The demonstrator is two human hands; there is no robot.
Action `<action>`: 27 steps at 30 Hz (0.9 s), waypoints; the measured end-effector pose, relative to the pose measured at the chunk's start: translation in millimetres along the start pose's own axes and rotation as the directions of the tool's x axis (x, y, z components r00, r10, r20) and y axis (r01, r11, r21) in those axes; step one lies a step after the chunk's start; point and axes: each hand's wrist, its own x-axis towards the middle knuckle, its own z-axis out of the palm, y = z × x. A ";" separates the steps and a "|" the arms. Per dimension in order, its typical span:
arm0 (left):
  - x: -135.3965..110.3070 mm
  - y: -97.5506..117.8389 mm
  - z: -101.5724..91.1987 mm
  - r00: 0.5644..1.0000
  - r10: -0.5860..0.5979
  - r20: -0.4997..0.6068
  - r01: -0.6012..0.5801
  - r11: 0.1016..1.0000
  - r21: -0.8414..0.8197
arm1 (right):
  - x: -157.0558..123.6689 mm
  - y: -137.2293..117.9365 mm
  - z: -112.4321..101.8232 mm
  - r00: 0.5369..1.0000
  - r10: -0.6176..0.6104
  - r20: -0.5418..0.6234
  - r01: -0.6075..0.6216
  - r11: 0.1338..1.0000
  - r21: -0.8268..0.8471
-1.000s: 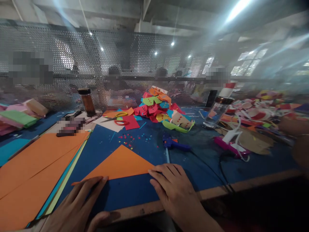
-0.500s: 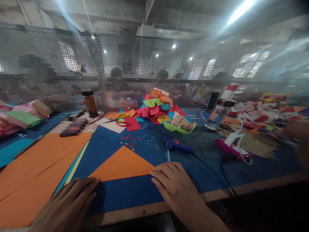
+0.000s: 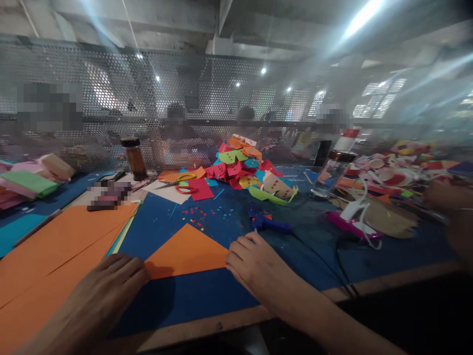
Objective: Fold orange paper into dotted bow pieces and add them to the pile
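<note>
An orange paper triangle (image 3: pixel 186 249) lies flat on the blue table (image 3: pixel 192 301) in front of me. My left hand (image 3: pixel 98 296) rests palm down at the triangle's left corner, fingers stretched out and touching it. My right hand (image 3: pixel 254 268) presses on the right corner, its fingers curled under at the paper's edge. Neither hand lifts the paper.
A stack of large orange sheets (image 3: pixel 55 246) lies at the left. Behind are a blue glue gun (image 3: pixel 266 223) with its cable, scissors (image 3: pixel 177 181), a brown jar (image 3: pixel 133 158), a heap of coloured paper pieces (image 3: pixel 247 165), a glass jar (image 3: pixel 330 172) and a pink glue gun (image 3: pixel 353 224). Another person's hand (image 3: pixel 449 197) shows at the right.
My left hand slid left and back to the triangle's left corner. My right hand's fingers curled in at the right corner. The triangle shifted slightly left.
</note>
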 end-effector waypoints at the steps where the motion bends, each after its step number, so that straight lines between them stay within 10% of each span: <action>1: 2.0 -0.3 -1.6 1.000 0.011 0.017 -0.011 1.000 -0.022 | 0.0 -0.2 -2.5 1.000 -0.012 0.011 0.013 1.000 -0.011; 27: 10.6 -2.0 12.6 0.980 -0.195 -0.025 0.193 0.979 -0.073 | 13.3 2.4 18.9 0.994 0.092 -0.057 -0.083 0.986 0.143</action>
